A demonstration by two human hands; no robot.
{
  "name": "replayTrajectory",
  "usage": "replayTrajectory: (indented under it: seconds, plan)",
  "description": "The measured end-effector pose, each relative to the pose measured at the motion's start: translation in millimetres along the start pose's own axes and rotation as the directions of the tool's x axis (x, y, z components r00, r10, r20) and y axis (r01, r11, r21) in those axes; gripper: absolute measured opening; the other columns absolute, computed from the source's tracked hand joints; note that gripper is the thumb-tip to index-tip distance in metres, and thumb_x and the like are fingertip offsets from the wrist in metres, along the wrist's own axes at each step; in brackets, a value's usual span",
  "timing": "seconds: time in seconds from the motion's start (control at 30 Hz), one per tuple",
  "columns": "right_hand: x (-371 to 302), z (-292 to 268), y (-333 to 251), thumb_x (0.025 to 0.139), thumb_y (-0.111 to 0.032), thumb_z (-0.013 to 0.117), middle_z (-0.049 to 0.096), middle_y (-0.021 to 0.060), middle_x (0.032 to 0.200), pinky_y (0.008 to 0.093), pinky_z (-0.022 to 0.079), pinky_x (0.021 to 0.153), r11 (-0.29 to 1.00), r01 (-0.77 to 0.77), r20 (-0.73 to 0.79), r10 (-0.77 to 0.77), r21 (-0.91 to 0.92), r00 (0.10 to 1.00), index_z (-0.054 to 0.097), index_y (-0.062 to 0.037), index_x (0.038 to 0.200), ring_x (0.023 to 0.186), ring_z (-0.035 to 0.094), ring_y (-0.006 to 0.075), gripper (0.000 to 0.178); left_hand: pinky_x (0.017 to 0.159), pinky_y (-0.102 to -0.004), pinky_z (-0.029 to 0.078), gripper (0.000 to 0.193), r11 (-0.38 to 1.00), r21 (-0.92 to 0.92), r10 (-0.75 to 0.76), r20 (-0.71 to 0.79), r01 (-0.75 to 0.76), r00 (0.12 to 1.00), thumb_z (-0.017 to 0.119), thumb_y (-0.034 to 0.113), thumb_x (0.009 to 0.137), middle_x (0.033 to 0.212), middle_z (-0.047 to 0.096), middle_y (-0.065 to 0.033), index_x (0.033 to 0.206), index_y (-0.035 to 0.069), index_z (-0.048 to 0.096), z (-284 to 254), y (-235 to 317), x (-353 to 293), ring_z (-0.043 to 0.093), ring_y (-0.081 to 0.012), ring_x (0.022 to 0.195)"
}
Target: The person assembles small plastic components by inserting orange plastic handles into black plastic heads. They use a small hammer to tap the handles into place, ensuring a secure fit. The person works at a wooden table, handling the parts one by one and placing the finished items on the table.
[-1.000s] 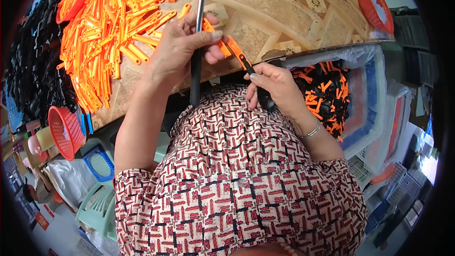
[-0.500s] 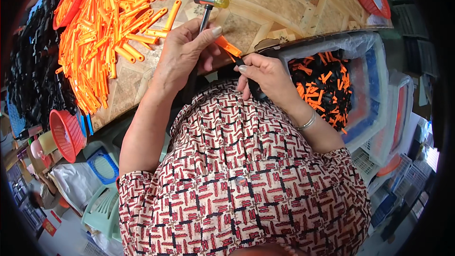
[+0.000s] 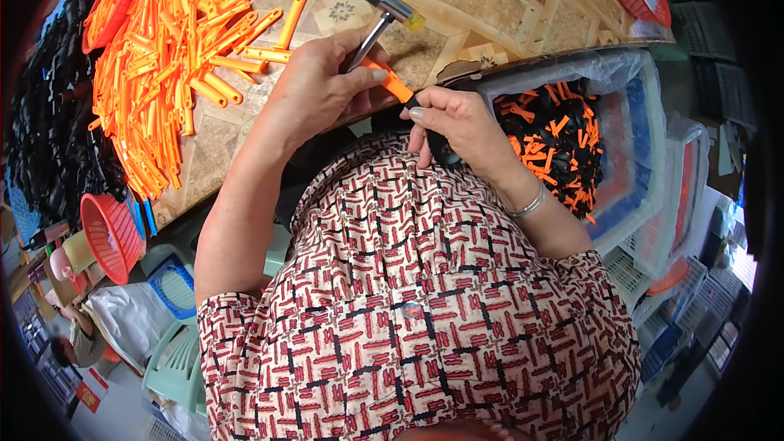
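My left hand [image 3: 327, 86] is closed around the shaft of a small hammer [image 3: 370, 41], whose head, dark at one end and clear yellow at the other, points up over the table edge. The same hand also pinches an orange plastic handle piece [image 3: 395, 83] between thumb and fingers. At that piece's lower right end is a black part [image 3: 414, 103], which my right hand [image 3: 457, 124] grips between thumb and forefinger. Some black material hangs below the right hand, partly hidden by the fingers. The two hands are close together at the table's near edge.
A large heap of orange plastic pieces [image 3: 175, 57] covers the table's left, beside a pile of black parts [image 3: 53, 114]. Red baskets [image 3: 113, 238] stand around the table. At right, a plastic-lined crate [image 3: 645, 147] holds mixed orange and black pieces [image 3: 551, 143].
The hammer has tilted to the right, its head now over the orange piece. My left thumb has moved down along that piece, which shows more fully. My right hand has barely moved.
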State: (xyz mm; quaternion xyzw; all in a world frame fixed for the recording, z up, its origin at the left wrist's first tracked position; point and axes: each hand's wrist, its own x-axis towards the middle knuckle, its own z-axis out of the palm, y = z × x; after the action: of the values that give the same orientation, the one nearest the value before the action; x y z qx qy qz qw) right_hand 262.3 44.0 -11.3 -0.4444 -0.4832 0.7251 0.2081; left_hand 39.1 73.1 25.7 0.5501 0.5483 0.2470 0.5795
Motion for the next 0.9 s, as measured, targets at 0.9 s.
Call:
replayTrajectory:
  seconds: [0.9]
  plan:
    - [9,12,-4,0.102,-0.027,0.058,0.064,0.0085,0.058,0.0249,0.045,0.043,0.995,-0.068,-0.161,0.078,0.067,0.984,0.064,0.0014,0.082,0.044,0.058,0.0135,0.035,0.057,-0.0213,0.046,0.038,0.942,0.011,0.307,-0.430,-0.335,0.849,0.051,0.010,0.104,0.074,0.056,0.0004,0.141,0.002,0.055,-5,16,-61,0.056,-0.0066,0.062]
